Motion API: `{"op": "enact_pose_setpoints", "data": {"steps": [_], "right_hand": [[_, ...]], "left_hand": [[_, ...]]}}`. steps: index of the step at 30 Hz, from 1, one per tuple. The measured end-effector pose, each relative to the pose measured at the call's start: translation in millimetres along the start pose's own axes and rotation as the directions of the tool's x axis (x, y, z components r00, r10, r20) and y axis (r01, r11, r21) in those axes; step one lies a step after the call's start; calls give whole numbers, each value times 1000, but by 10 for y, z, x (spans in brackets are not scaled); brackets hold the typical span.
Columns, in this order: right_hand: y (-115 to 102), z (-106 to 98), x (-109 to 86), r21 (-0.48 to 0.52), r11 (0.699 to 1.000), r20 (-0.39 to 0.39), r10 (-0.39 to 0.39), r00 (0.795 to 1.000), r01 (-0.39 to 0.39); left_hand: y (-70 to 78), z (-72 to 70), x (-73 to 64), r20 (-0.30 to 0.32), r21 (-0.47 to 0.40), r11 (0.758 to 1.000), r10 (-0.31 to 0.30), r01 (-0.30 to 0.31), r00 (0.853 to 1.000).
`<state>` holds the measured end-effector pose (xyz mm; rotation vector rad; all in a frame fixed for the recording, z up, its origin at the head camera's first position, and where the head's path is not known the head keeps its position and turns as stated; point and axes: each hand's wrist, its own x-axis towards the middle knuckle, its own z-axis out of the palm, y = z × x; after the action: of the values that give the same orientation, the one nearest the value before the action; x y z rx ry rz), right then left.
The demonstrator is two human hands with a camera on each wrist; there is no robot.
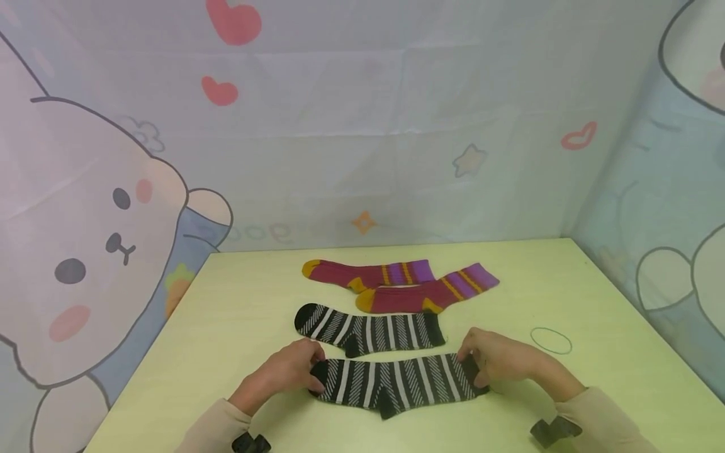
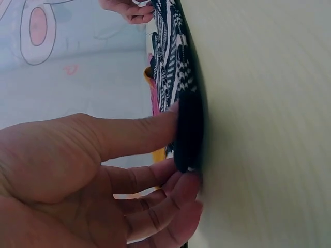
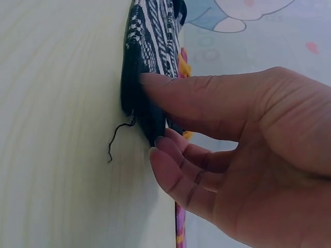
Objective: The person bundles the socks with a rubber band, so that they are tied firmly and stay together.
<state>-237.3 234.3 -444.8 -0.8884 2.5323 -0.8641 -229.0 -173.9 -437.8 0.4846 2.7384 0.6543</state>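
A black-and-white striped sock (image 1: 416, 380) lies sideways close to the table's near edge, its heel toward me. At its black toe end, my left hand (image 1: 291, 367) pinches the fabric, thumb on top and fingertips at the edge. My right hand (image 1: 501, 357) pinches the black cuff (image 3: 147, 116) between thumb and fingers. A loose dark thread (image 3: 115, 135) trails from that cuff in the right wrist view. Just behind lies a matching striped sock (image 1: 376, 331), flat, with its toe also to the left.
Farther back, two maroon socks with mustard toes and purple cuffs, a rear one (image 1: 340, 273) and a front one (image 1: 404, 298), partly overlap. A thin green loop (image 1: 571, 344) lies to the right on the pale table (image 1: 238, 296). A printed cloth backdrop (image 1: 351, 157) stands behind the table.
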Motion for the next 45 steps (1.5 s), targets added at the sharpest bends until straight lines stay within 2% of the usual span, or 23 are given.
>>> {"op": "enact_pose_setpoints", "data": {"steps": [5, 10, 13, 17, 22, 29, 34, 39, 45], "right_hand": [[6, 7, 14, -2, 1000, -23, 25, 999, -25], [-17, -36, 96, -9, 997, -84, 74, 994, -75], [-46, -77, 169, 7, 995, -118, 96, 988, -96], [-55, -110, 291, 20, 997, -161, 81, 984, -79], [-31, -108, 463, 20, 997, -229, 74, 971, -71], [-25, -36, 664, 27, 987, -299, 161, 941, -161], [-45, -17, 741, 58, 970, -309, 242, 920, -236], [-52, -20, 778, 87, 956, -304, 294, 906, -281], [-57, -4, 814, 83, 963, -317, 270, 909, -257]], "left_hand": [[-56, -30, -44, 24, -104, 994, 33, -30, 999], [-119, -93, -43, 2, -183, 983, 31, -30, 1000], [-158, -147, -15, -41, -192, 981, 21, -29, 999], [-219, -236, 74, -121, -179, 983, 15, -37, 993], [-320, -344, 226, -222, -171, 985, -10, -28, 975], [-525, -420, 415, -322, -124, 992, -53, 13, 945], [-646, -423, 484, -343, -127, 991, -79, 37, 936], [-701, -431, 539, -352, -150, 988, -87, 35, 932], [-712, -445, 606, -339, -193, 980, -113, 48, 934]]}}
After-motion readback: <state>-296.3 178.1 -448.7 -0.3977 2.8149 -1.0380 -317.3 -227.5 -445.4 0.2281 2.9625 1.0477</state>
